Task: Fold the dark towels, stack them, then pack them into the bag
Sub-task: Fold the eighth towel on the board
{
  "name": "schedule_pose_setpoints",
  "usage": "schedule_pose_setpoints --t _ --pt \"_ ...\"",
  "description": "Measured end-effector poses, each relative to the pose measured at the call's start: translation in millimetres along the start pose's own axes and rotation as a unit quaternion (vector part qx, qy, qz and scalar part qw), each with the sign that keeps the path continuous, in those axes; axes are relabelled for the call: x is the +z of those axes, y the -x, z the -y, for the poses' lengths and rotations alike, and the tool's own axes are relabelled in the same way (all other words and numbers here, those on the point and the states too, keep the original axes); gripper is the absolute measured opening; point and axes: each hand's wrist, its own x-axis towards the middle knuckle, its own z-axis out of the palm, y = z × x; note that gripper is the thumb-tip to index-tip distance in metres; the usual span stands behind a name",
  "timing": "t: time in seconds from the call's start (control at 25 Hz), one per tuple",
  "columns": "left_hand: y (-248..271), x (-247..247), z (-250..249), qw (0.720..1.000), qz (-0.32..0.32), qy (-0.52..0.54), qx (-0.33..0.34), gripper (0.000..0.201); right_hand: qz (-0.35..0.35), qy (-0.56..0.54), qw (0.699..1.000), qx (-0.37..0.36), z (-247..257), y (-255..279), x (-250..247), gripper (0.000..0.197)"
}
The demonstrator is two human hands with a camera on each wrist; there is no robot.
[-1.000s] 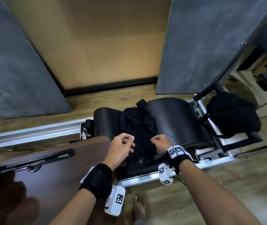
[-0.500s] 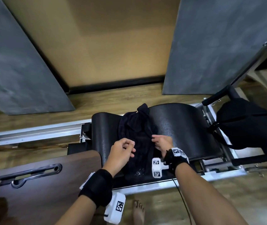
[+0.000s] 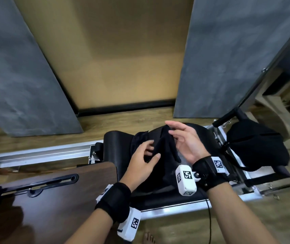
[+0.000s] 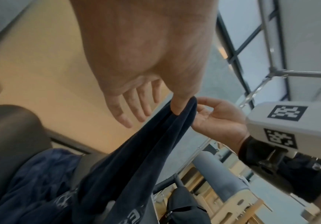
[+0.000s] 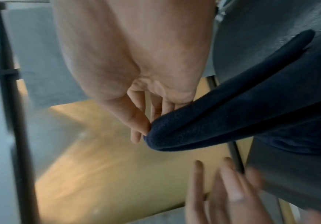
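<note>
At the lower left of the head view lies a dark brown wooden board with a slotted handle, and above it a silver metal rail runs to the frame's left edge. Just right of the board, in the lower middle, a black padded curved platform carries the dark navy terry towel, which is bunched and partly lifted off the pad.

The left hand reaches into the towel from the left; its fingers are nearly straight and spread, and the left wrist view shows its thumb pressed against a raised fold of the cloth. The right hand, just right of the fold, pinches the towel's top edge between thumb and fingertips, with the remaining fingers loosely extended.

Further right, a black soft fabric bag sits at the platform's right end, near a black metal bar. Grey wall panels flank a tan wall in the upper frame.
</note>
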Motion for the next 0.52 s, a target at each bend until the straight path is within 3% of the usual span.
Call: schedule_pose_setpoints --t 0.12,0.2,0.36,0.44,0.52 --pt "17 -10 -28 0.995 0.001 -0.021 0.1 0.075 0.06 0.086 0.993 -0.052 29 51 32 0.038" --pt "27 -16 -42 0.99 0.041 -0.049 0.129 0.076 0.066 0.136 0.985 -0.087 45 86 50 0.038" --pt "87 -25 -51 0.976 0.138 -0.102 0.136 0.036 0.035 0.165 0.97 -0.176 69 176 84 0.042" --pt "125 -32 -46 0.98 0.122 -0.073 0.137 0.013 -0.02 0.145 0.96 -0.239 76 226 90 0.043" --pt "160 -42 -47 0.985 0.071 -0.02 0.155 0.012 -0.098 0.135 0.944 -0.283 76 276 89 0.04"
